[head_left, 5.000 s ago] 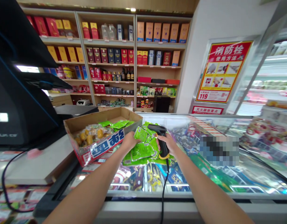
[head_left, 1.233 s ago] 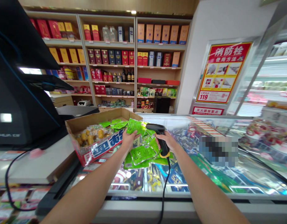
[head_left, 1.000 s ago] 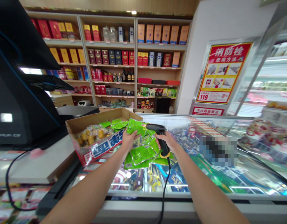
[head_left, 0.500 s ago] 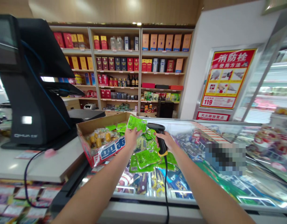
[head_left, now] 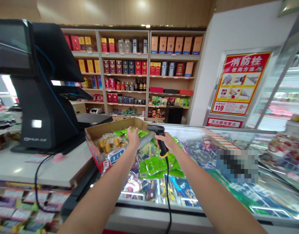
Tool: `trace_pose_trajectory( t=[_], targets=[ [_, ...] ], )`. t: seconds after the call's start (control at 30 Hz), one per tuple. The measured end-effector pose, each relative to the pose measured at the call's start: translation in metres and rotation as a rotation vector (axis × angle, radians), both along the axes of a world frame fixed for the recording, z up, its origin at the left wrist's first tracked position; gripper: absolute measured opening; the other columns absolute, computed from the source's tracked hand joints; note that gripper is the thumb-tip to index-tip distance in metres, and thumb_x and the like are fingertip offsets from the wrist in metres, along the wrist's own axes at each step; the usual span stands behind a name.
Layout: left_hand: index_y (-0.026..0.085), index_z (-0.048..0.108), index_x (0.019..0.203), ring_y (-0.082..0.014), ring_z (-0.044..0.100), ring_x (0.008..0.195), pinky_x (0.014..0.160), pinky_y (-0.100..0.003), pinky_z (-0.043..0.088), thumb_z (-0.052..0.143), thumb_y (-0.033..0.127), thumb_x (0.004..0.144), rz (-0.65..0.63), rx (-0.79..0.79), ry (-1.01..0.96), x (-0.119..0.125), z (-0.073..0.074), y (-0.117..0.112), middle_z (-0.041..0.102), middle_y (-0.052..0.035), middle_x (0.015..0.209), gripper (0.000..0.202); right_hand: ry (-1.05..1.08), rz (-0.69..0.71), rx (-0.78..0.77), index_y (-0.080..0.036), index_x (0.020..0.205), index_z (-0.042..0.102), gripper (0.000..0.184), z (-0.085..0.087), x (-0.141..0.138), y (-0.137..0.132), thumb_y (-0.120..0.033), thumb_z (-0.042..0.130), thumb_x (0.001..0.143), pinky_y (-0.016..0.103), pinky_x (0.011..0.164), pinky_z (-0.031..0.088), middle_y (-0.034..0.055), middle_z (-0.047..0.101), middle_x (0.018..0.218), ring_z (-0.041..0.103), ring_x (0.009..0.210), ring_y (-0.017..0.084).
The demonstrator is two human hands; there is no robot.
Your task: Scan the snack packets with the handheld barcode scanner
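Note:
My right hand (head_left: 167, 142) is wrapped round the handle of a black and yellow barcode scanner (head_left: 160, 130), whose cable runs down over the freezer's front edge. My left hand (head_left: 133, 139) reaches to the right end of an open cardboard box (head_left: 92, 139), fingers curled among green packets (head_left: 120, 132). Whether one of them is gripped is hidden. A blurred grey surface shows between this hand and the scanner. More shiny green packets (head_left: 155, 164) lie in a pile on the glass freezer top (head_left: 195, 134), below the scanner.
Left of the box, a black checkout terminal (head_left: 45, 107) stands on a white counter (head_left: 73, 162). Yellow-brown packaged items (head_left: 107, 143) fill the box's left part. Colourful packages show under the freezer glass. Behind are shelves of boxed bottles (head_left: 125, 67) and a red poster (head_left: 240, 84).
My left hand has moved left and down from above the pile to the box; the green packet it held up is no longer distinct. The scanner has shifted slightly left.

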State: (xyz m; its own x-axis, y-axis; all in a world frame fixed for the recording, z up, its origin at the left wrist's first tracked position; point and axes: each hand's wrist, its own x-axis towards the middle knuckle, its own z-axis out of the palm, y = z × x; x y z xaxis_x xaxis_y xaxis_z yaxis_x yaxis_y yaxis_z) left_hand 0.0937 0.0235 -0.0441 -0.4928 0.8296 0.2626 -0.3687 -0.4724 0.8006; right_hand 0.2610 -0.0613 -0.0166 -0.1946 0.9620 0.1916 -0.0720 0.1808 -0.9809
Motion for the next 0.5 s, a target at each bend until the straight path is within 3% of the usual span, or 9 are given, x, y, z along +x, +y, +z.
trace_pose_trajectory(
  t=[0.13,0.2,0.3,0.4,0.5],
  targets=[
    [0.018,0.062,0.094,-0.0217,0.062,0.104,0.09,-0.034,0.049,0.066,0.013,0.067,-0.087,0.01,0.125,0.02,-0.011,-0.014,0.065,-0.0089,0.103,0.027,0.072,-0.129,-0.035,-0.017,0.068,0.057,0.019,-0.011,0.021,-0.008,-0.032,0.069,0.064,0.025,0.035,0.044,-0.0016,0.058,0.048,0.051,0.036,0.012],
    [0.016,0.064,0.087,-0.0214,0.066,0.089,0.081,-0.034,0.052,0.067,0.015,0.067,-0.185,-0.056,0.249,0.033,-0.018,-0.019,0.067,-0.0081,0.091,0.021,0.11,-0.199,-0.066,-0.017,0.068,0.057,0.019,-0.019,0.034,-0.012,-0.031,0.069,0.065,0.026,0.035,0.044,-0.0016,0.058,0.048,0.051,0.036,0.013],
    [0.016,0.061,0.075,-0.0193,0.064,0.065,0.063,-0.032,0.052,0.071,0.017,0.064,-0.31,-0.274,0.46,0.054,-0.027,-0.018,0.064,-0.004,0.069,0.015,0.174,-0.271,-0.1,-0.017,0.072,0.059,0.021,-0.034,0.05,-0.017,-0.031,0.071,0.063,0.027,0.036,0.045,-0.0016,0.058,0.048,0.051,0.038,0.014],
    [0.017,0.055,0.058,-0.0196,0.059,0.05,0.053,-0.031,0.048,0.076,0.019,0.061,-0.332,-0.422,0.626,0.07,-0.032,-0.007,0.056,-0.0015,0.049,0.021,0.224,-0.329,-0.095,-0.017,0.074,0.059,0.022,-0.047,0.061,-0.019,-0.031,0.071,0.062,0.028,0.036,0.044,-0.0022,0.057,0.048,0.05,0.038,0.014],
    [0.02,0.047,0.044,-0.0219,0.057,0.046,0.053,-0.032,0.044,0.079,0.02,0.058,-0.312,-0.444,0.693,0.082,-0.037,0.008,0.047,-0.0009,0.038,0.035,0.236,-0.358,-0.104,-0.019,0.071,0.056,0.022,-0.055,0.067,-0.02,-0.032,0.071,0.062,0.028,0.036,0.043,-0.0028,0.055,0.047,0.05,0.037,0.014]
  ],
)
